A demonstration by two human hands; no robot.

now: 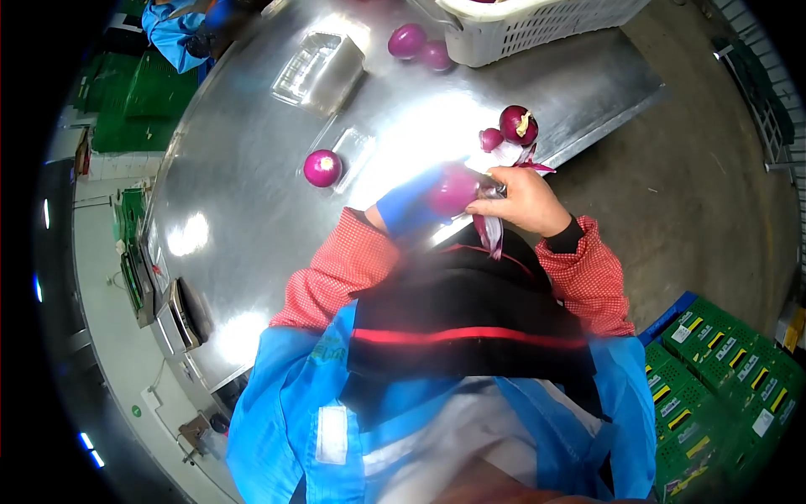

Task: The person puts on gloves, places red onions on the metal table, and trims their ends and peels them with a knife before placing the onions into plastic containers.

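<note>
My left hand (409, 204), in a blue glove and smeared by motion, is closed around a peeled red onion (453, 192) above the near edge of the steel table. Pressed close to that onion is my bare right hand (531, 200), its thumb and fingers pinching a small dark, shiny tool (494, 191) that looks like a small knife; its blade is not clear. Below the right fingers hangs a strip of onion skin (489, 235). Just beyond them lie an unpeeled red onion (518, 125), a smaller one (491, 139) and loose peel (509, 154).
On the steel table (243, 168) a peeled onion (323, 168) sits to the left. Two more onions (408, 40) lie beside a white basket (546, 34) at the far side. A metal container (319, 71) stands behind. Green crates (730, 361) are stacked at lower right.
</note>
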